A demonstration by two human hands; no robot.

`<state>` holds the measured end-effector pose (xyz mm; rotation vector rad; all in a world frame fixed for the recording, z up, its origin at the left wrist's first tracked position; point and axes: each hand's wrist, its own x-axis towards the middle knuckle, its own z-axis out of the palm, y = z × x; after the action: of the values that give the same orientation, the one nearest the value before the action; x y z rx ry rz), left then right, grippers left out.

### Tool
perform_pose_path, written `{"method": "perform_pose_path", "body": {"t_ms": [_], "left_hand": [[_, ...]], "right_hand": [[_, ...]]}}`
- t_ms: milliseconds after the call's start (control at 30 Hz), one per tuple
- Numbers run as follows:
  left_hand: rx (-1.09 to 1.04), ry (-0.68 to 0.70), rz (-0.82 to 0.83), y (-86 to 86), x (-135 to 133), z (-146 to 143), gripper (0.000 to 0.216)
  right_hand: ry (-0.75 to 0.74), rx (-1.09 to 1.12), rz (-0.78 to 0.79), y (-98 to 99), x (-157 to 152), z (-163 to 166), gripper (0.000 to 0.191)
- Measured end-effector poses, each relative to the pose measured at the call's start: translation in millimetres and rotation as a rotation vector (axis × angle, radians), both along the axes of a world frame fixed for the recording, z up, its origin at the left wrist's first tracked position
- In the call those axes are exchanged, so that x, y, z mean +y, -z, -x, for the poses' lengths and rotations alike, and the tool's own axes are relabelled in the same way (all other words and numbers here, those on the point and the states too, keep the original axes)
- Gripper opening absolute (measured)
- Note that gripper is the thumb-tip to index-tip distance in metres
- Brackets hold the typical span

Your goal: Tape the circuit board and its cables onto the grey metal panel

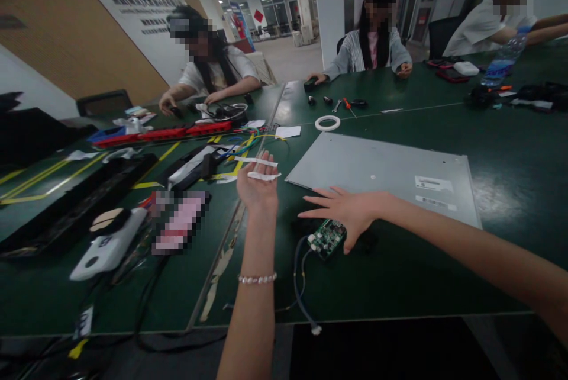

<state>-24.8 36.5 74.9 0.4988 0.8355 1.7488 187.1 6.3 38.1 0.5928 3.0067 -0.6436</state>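
Observation:
My left hand (258, 187) is palm up with its fingers stretched out. Two strips of white tape (264, 176) lie across its fingers, their ends sticking out past them. Fingers spread and palm down, my right hand (350, 212) is over a green circuit board (327, 239) and covers part of it; whether it touches the board I cannot tell. A grey cable (298, 285) runs from the board to a white connector near the table edge. Just beyond my right hand lies a flat grey metal panel (377, 161) with white labels.
A roll of white tape (327, 123) lies behind the panel, near a screwdriver (350, 109) and a wrench (337, 106). To the left are a phone (181, 223), a white device (109, 244) and a long black tray (84, 202). Several people sit across the green table (399, 285).

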Motion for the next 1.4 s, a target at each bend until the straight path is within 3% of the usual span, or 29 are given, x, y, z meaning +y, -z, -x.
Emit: {"method": "perform_pose_path", "body": {"t_ms": [133, 333, 567, 800, 1067, 1200, 1400], "left_hand": [[-0.018, 0.07, -0.014, 1.2, -2, -2, 0.012], [-0.009, 0.068, -0.011, 0.1, -4, -5, 0.012], [-0.016, 0.075, -0.012, 1.6, -3, -5, 0.014], [-0.034, 0.097, 0.023, 2.9, -3, -5, 0.012], [-0.049, 0.105, 0.006, 2.7, -4, -8, 0.011], [-0.041, 0.112, 0.006, 3.3, -4, -7, 0.012], [-0.046, 0.118, 0.002, 2.6, -5, -9, 0.011]], "right_hand": [[-0.004, -0.019, -0.026, 1.9, 6, 16, 0.111], [0.012, 0.081, -0.084, -8.5, -12, 10, 0.095], [0.167, 0.034, -0.07, 0.3, -16, -3, 0.108], [0.133, 0.079, 0.115, 12.6, 4, -11, 0.12], [0.129, 0.126, 0.088, 8.5, -4, -11, 0.11], [0.248, 0.166, 0.023, -4.3, -22, -20, 0.108], [0.648, 0.167, -0.081, -4.8, -13, -78, 0.115]]}}
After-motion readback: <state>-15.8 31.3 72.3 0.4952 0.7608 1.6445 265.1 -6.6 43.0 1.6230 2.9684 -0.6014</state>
